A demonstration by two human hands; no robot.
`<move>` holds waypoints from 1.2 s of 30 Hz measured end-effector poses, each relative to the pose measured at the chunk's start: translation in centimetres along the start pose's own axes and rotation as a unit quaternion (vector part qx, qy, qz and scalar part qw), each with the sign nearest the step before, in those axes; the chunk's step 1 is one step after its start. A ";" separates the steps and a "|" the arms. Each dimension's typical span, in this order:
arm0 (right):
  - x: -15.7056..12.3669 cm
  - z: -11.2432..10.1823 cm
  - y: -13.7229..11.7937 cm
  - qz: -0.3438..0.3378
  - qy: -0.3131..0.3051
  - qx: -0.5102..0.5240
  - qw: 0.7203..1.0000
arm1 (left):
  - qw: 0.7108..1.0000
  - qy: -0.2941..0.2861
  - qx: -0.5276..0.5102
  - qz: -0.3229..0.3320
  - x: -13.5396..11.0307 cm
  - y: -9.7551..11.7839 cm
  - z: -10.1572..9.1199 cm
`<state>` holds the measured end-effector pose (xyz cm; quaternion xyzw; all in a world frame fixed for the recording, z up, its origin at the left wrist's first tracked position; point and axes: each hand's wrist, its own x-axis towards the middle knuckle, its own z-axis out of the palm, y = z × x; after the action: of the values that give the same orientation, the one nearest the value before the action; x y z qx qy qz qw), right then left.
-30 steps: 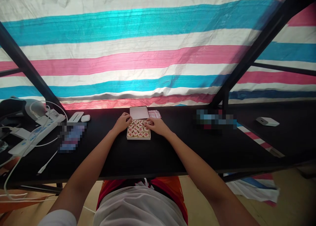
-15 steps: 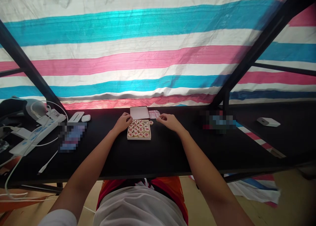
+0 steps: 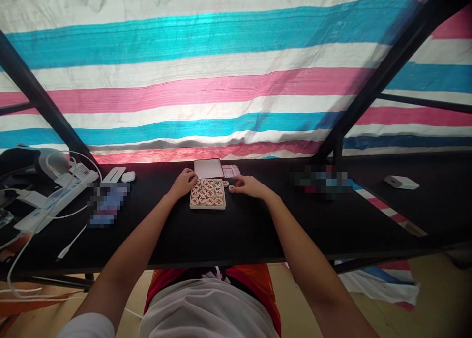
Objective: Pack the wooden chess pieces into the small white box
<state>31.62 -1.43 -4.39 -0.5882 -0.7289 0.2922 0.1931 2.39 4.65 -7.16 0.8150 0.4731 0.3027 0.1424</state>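
Note:
A shallow white box (image 3: 207, 207) filled with round xiangqi pieces (image 3: 210, 194), marked mostly in red characters, lies on the black table. My left hand (image 3: 185, 182) is closed at its upper left corner, the fingertips partly covering a piece there. One loose xiangqi piece (image 3: 225, 183) is just outside the box's upper right corner. Beside it, a second loose piece (image 3: 231, 188) is at the thumb and fingertips of my right hand (image 3: 248, 186), which is curled around its edge. Behind the box rests the white lid (image 3: 207, 169), inner side up.
Pink-and-white printed paper (image 3: 230, 170) lies beside the lid. At left are a power strip (image 3: 55, 200) with cables, a blurred phone-like object (image 3: 108, 205) and a white earphone case (image 3: 128, 176). A blurred bundle (image 3: 326, 182) and white charger (image 3: 401, 182) are at right. Striped sheeting (image 3: 221, 82) hangs behind.
My right hand has moved slightly down and left toward the box, and a second loose piece now shows at its fingertips. My left hand and the box have stayed in place.

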 end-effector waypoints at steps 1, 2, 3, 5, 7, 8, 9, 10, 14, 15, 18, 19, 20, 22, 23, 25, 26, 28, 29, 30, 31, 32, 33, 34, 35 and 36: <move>0.0 0.1 -0.1 0.001 -0.001 0.000 1.000 | 1.000 -0.001 0.001 0.000 0.0 0.0 0.0; 0.0 0.1 -0.1 0.002 -0.002 -0.001 1.000 | 1.000 -0.002 0.002 -0.001 0.0 0.0 0.0; 0.1 0.2 -0.2 0.002 -0.002 -0.002 1.000 | 1.000 -0.002 0.002 -0.002 0.0 0.0 -0.1; 0.1 0.3 -0.4 0.000 0.000 -0.002 1.000 | 1.000 -0.004 0.000 -0.004 0.0 0.1 -0.1; 0.1 0.4 -0.6 -0.004 0.002 -0.002 1.000 | 1.000 -0.003 -0.001 -0.003 -0.1 0.1 -0.1; 0.1 0.5 -0.7 -0.005 0.002 -0.004 1.000 | 1.000 -0.002 -0.002 -0.002 -0.1 0.1 -0.1; 0.0 0.5 -0.7 -0.007 0.001 -0.005 1.000 | 1.000 -0.002 -0.001 -0.001 -0.1 0.1 0.0; 0.0 0.5 -0.8 -0.007 0.000 -0.007 1.000 | 1.000 -0.001 -0.001 0.000 -0.1 0.0 0.0; -0.1 0.4 -1.1 -0.001 -0.004 -0.009 1.000 | 1.000 0.000 -0.002 0.005 0.0 -0.1 0.1; -0.1 0.4 -1.1 0.000 -0.005 -0.009 1.000 | 1.000 0.001 -0.002 0.005 0.0 -0.1 0.1; -0.2 0.4 -1.3 -0.003 -0.004 -0.010 1.000 | 1.000 0.002 -0.001 0.005 0.0 0.0 0.0; -0.3 0.4 -1.4 -0.005 -0.003 -0.012 1.000 | 1.000 0.001 -0.001 0.004 0.0 0.0 0.0; -0.3 0.3 -1.4 -0.007 0.000 -0.015 1.000 | 1.000 0.001 -0.001 0.003 0.0 0.1 0.0; -0.4 0.3 -1.5 -0.013 0.002 -0.023 1.000 | 1.000 -0.001 0.000 0.001 0.0 0.1 0.0; -0.4 0.3 -1.5 -0.016 0.001 -0.027 1.000 | 1.000 -0.001 0.000 0.001 0.0 0.2 0.0; -0.3 0.3 -1.5 -0.019 -0.007 -0.030 0.999 | 1.000 0.000 0.000 0.002 0.0 0.1 -0.1; -0.3 0.3 -1.4 -0.019 -0.009 -0.032 0.999 | 1.000 0.001 -0.001 0.002 0.0 0.1 -0.1; -0.3 0.4 -1.4 -0.019 -0.010 -0.034 0.999 | 1.000 0.002 -0.002 0.002 0.0 0.1 -0.1; -0.2 0.4 -1.4 -0.020 -0.009 -0.033 0.999 | 1.000 0.002 -0.002 0.001 0.0 0.1 -0.1; -0.2 0.4 -1.3 -0.021 -0.009 -0.032 0.999 | 1.000 0.001 -0.002 0.000 0.0 0.2 -0.1; -0.2 0.4 -1.3 -0.022 -0.009 -0.031 0.999 | 1.000 0.001 -0.002 -0.001 0.0 0.2 -0.1; -0.3 0.4 -1.3 -0.023 -0.008 -0.029 0.999 | 1.000 0.001 -0.002 -0.001 -0.1 0.2 -0.1; -0.3 0.4 -1.3 -0.025 -0.007 -0.029 0.999 | 1.000 0.001 -0.001 -0.002 -0.1 0.3 -0.1; -0.3 0.4 -1.3 -0.026 -0.006 -0.029 0.999 | 1.000 0.002 -0.001 -0.002 -0.1 0.3 -0.1; -0.3 0.4 -1.3 -0.027 -0.005 -0.029 0.999 | 1.000 0.002 -0.002 -0.002 -0.1 0.3 -0.2; -0.2 0.4 -1.3 -0.029 -0.004 -0.028 0.999 | 1.000 0.002 -0.002 -0.003 -0.1 0.4 -0.2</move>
<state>30.45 -1.93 -3.83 -0.5712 -0.7543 0.2683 0.1813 2.48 4.34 -6.88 0.8128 0.4753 0.3048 0.1437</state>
